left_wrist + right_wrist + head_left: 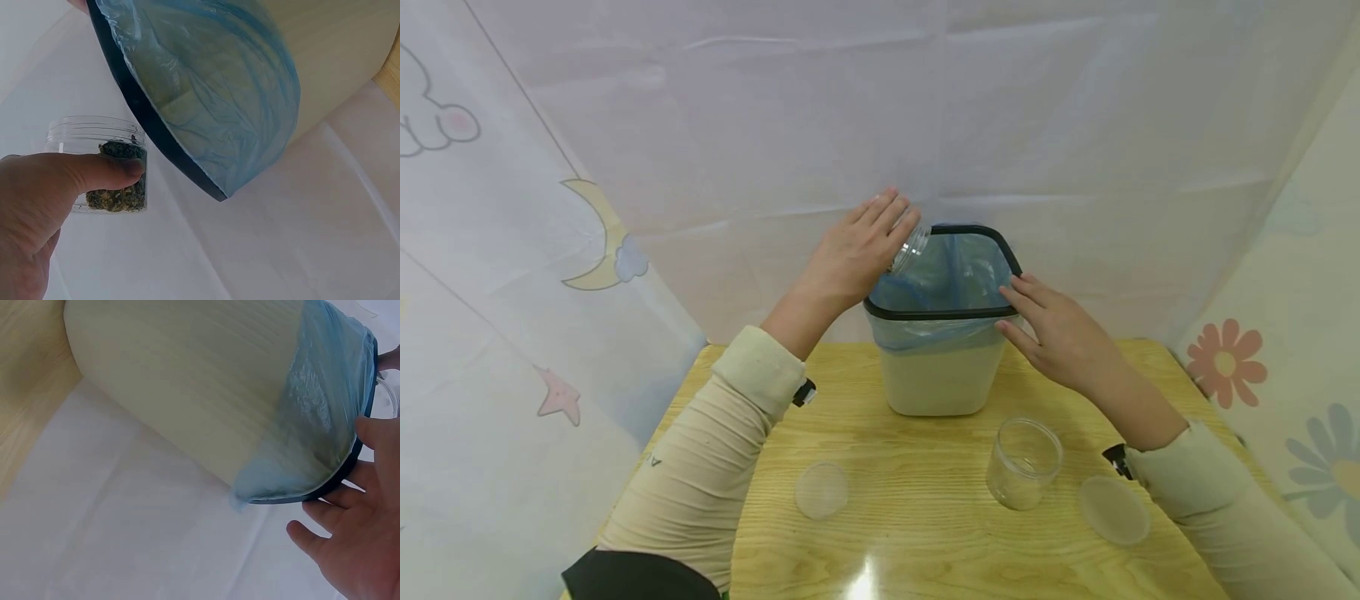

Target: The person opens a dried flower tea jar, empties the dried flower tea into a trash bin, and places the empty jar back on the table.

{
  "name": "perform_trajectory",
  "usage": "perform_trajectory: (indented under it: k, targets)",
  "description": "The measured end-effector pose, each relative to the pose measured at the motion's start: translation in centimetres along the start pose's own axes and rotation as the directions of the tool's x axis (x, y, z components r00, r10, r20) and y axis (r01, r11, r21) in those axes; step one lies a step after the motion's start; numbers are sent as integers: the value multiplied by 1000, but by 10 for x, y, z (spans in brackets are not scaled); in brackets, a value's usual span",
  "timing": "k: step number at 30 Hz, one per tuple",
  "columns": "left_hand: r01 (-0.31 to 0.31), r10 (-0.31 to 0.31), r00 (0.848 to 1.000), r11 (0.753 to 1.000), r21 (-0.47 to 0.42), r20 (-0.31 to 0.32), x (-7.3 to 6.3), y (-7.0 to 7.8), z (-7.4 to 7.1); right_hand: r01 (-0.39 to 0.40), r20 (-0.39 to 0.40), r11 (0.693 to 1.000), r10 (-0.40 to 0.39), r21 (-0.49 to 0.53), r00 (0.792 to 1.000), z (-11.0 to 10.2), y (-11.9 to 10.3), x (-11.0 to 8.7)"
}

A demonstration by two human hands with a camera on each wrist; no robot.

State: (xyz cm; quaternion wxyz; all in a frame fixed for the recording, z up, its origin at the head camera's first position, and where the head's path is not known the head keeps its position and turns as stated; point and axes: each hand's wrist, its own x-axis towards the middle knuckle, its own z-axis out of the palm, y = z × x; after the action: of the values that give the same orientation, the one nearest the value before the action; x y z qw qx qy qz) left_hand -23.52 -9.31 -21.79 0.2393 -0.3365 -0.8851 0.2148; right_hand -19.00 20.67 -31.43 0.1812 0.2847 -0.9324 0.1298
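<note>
My left hand (861, 250) grips a clear jar (912, 250), held tilted at the left side of the trash bin's opening. In the left wrist view, dark green and brownish dried flakes (115, 199) lie inside the jar, partly hidden by my thumb; the jar's mouth has no lid on it. The pale trash bin (942, 379) has a black rim (942, 315) and a blue plastic liner (981, 262). At the bin's right side, my right hand (1063, 337) touches the rim with its fingers fairly straight and spread, as the right wrist view shows.
A second clear jar (1022, 467), lidless, stands on the wooden table (917, 500) in front of the bin. One translucent round lid (822, 490) lies to the left, another lid (1114, 510) to the right by my sleeve. A white sheet (850, 108) hangs behind.
</note>
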Motion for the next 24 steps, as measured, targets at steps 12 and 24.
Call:
perform_trajectory:
  k: [12,24]
  targets:
    - [-15,15,1000,1000,3,-23,0,1,1,100,-75,995,-98,26,992,6,8,-5]
    - [-32,35,998,997,63,-43,-5,-2,6,158,-98,987,-160,-21,982,7,8,-2]
